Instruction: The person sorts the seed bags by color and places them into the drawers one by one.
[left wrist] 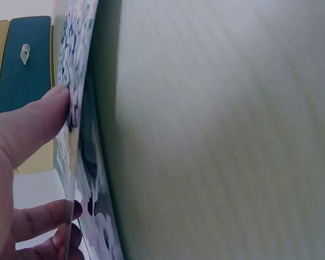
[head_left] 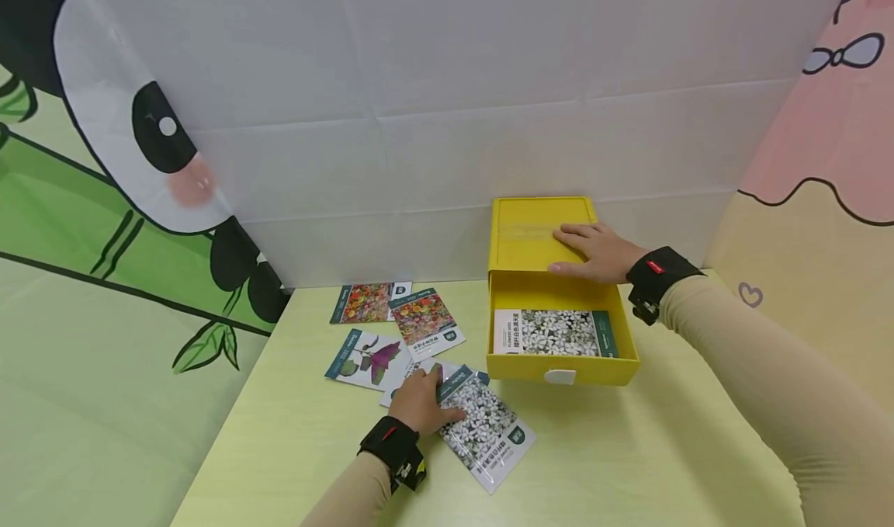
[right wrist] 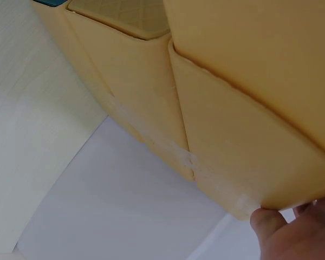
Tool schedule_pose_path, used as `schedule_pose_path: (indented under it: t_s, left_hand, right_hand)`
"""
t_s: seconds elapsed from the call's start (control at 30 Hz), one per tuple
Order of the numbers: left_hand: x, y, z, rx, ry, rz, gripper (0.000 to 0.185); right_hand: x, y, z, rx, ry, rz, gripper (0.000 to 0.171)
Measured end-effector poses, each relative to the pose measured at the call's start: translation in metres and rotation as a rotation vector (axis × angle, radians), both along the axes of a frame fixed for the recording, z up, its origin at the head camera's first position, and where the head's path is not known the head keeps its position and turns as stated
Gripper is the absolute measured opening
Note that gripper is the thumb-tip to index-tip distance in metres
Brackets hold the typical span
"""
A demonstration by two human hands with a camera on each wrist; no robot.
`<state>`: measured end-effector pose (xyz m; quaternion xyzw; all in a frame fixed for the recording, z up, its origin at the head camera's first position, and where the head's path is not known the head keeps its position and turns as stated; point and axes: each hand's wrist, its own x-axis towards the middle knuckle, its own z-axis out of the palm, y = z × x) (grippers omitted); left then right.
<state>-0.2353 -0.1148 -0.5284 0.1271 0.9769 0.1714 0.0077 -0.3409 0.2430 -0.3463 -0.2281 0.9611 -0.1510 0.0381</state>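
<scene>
My left hand [head_left: 419,404] pinches a seed packet [head_left: 485,426] with a white-flower picture, its thumb on the printed face. Seen from the left wrist, the thumb [left wrist: 40,122] lies on that face and the fingers reach round the packet's edge. Another packet lies partly hidden beneath this hand. Flat on top of the yellow box [head_left: 524,232] rests my right hand [head_left: 602,254], fingers spread. The box's drawer [head_left: 608,372] is pulled out towards me, with a white tab on its front. Inside it lies another white-flower packet [head_left: 566,333]. In the right wrist view, fingers touch the box's edge.
Left of the box lie a purple-flower packet [head_left: 373,358] and two packets with red and orange flowers, one [head_left: 426,321] overlapping the other [head_left: 366,303]. A white cloth wall [head_left: 419,162] rises right behind the box. The pale yellow-green table [head_left: 279,449] carries everything.
</scene>
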Motion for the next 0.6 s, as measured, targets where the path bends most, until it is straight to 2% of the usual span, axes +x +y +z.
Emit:
schedule_pose_path:
  t_s: [0.1, 0.23, 0.4, 0.5, 0.6]
  left_hand:
    - [0.000, 0.000, 0.001, 0.027, -0.006, 0.004, 0.084]
    - [0.000, -0.001, 0.003, 0.098, -0.016, 0.006, 0.060]
    - [0.000, -0.004, 0.006, 0.189, 0.011, -0.016, 0.030]
    - [0.000, -0.006, 0.008, 0.258, 0.020, -0.024, 0.023]
    - [0.002, -0.008, 0.010, 0.313, -0.009, -0.008, 0.020]
  right_hand:
    - [0.000, 0.000, -0.001, -0.001, 0.002, 0.003, 0.083]
    - [-0.001, 0.001, -0.001, 0.001, 0.003, 0.005, 0.083]
    - [-0.002, 0.001, -0.001, 0.011, -0.002, 0.008, 0.085]
    - [-0.002, 0.001, -0.001, 0.015, -0.006, 0.010, 0.085]
    - [-0.002, 0.001, -0.001, 0.010, -0.005, 0.006, 0.085]
